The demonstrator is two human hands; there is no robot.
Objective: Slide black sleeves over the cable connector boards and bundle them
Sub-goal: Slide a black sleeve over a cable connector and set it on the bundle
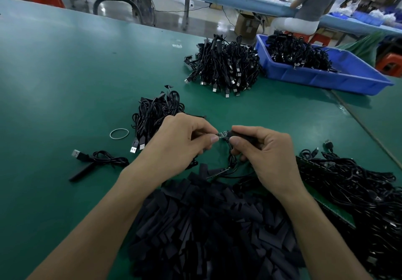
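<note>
While the left hand (pixel 182 142) pinches the connector board (pixel 223 134) and the right hand (pixel 265 151) pinches a black sleeve (pixel 240 135) onto its end, bundles (pixel 224 66) lie beyond the hands; the sleeve pile (pixel 206 225) beneath suggests plenty left.

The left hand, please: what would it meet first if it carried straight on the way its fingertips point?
Likely the black sleeve, held by the right hand, just beyond the connector board the left hand pinches; both seem at one depth, though one view cannot confirm.
</note>
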